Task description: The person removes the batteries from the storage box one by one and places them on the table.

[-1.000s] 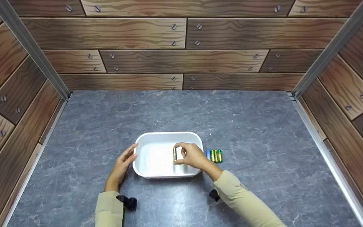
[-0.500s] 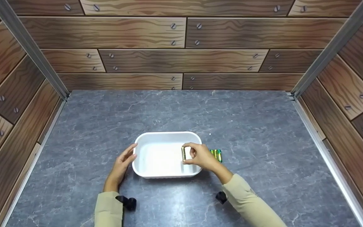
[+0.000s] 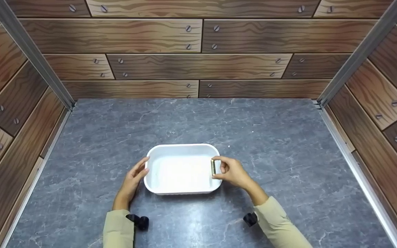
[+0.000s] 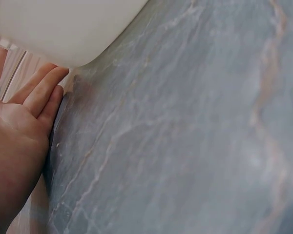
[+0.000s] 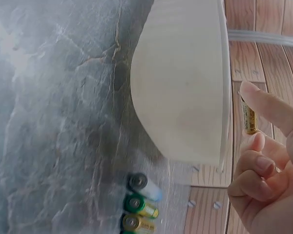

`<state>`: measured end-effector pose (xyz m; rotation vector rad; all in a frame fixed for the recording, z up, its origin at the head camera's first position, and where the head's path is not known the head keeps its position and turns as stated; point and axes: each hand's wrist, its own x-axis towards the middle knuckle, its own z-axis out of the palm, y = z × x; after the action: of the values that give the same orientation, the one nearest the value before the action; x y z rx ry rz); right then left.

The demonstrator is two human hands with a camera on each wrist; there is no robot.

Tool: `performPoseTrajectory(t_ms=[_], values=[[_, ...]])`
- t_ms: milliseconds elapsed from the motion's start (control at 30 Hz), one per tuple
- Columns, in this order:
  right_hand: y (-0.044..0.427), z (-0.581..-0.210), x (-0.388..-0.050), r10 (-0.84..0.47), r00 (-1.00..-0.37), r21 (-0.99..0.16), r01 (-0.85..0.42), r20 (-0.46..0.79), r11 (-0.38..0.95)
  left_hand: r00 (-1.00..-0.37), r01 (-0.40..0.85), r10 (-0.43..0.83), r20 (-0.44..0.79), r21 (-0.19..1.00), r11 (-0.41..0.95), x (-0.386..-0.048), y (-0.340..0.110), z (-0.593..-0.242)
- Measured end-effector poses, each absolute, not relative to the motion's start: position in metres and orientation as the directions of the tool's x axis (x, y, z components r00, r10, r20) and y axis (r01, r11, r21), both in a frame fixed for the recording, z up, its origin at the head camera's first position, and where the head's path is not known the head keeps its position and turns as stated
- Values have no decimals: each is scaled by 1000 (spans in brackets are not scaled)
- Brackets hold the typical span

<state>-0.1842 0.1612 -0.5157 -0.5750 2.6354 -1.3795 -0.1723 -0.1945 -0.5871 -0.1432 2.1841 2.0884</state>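
Observation:
A white plastic basin [image 3: 183, 147] sits on the grey marbled table. My left hand [image 3: 132, 181] rests against its left side, the fingers fairly straight; the left wrist view shows several of those fingers [image 4: 41, 90] beside the basin's outer wall [image 4: 63, 29]. Between thumb and index finger, my right hand [image 3: 233, 171] pinches a gold battery [image 3: 213, 167] by its two ends, over the basin's right rim. The right wrist view has the same battery [image 5: 249, 116] raised at rim height, while the other fingers curl toward the palm.
On the table right of the basin, a blue battery [image 5: 145, 186], a green-and-yellow one [image 5: 142, 206] and a gold one [image 5: 136, 223] lie in a row; the right hand hides them in the head view. Wood-patterned walls [image 3: 198, 65] enclose the table.
The right hand has moved right with the gold battery, from over the basin's inside to its right rim. It now covers the battery row. My left hand stays in place.

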Motion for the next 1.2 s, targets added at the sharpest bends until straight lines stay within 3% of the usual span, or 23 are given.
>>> performPoseTrajectory(t_ms=[900, 1200], values=[[209, -517, -174, -309, -951, -868, -174, 25, 465, -987, -159, 16, -160, 986, 47, -171, -197, -587], [231, -535, -185, -278, -961, -853, -132, -16, 505, -986, -163, 25, -165, 986, 46, -171, -196, -586]])
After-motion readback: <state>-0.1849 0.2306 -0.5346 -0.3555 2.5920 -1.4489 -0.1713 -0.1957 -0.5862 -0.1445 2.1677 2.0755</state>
